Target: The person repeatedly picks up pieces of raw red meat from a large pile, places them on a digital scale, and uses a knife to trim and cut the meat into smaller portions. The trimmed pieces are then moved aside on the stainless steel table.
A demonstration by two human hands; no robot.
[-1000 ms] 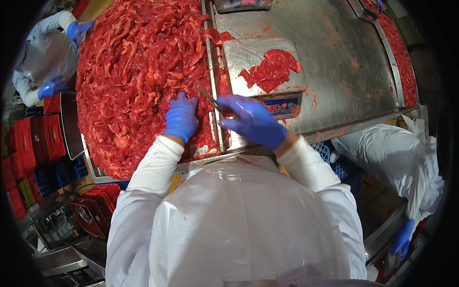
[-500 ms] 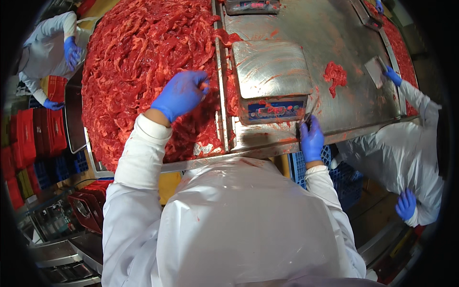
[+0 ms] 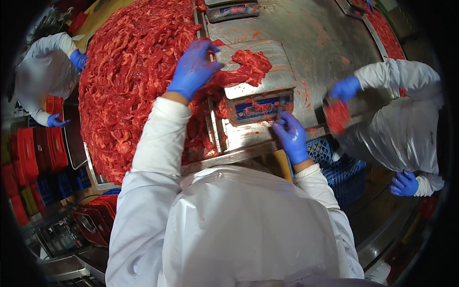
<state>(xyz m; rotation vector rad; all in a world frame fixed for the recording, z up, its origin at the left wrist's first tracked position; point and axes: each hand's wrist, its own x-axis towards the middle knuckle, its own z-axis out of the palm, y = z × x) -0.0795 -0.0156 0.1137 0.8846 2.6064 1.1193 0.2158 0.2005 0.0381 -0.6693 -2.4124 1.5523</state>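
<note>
Gloved in blue, my left hand (image 3: 193, 69) reaches over the metal divider at the left edge of the scale (image 3: 260, 98). Its fingers are apart, slightly blurred. A clump of red raw meat strips (image 3: 251, 67) lies on the scale's steel platform, with one end trailing left under that hand. My right hand (image 3: 292, 139), also in a blue glove, is by the scale's front right corner near the table edge. Its thumb and fingers are bent together around something thin that I cannot make out. Left of the divider spreads a large pile of meat strips (image 3: 131, 71).
A second scale (image 3: 232, 9) stands farther back on the steel table (image 3: 306, 43). At right, a co-worker's gloved hand (image 3: 345, 88) holds blurred red meat. Another co-worker (image 3: 48, 71) is at far left, near red crates (image 3: 40, 148). Blue crates (image 3: 342, 167) sit below the table's front edge.
A clump of meat now lies on the scale, which was bare. My left hand has moved up and right from the pile. The right co-worker's hand has swung nearer, and the meat on the table is gone.
</note>
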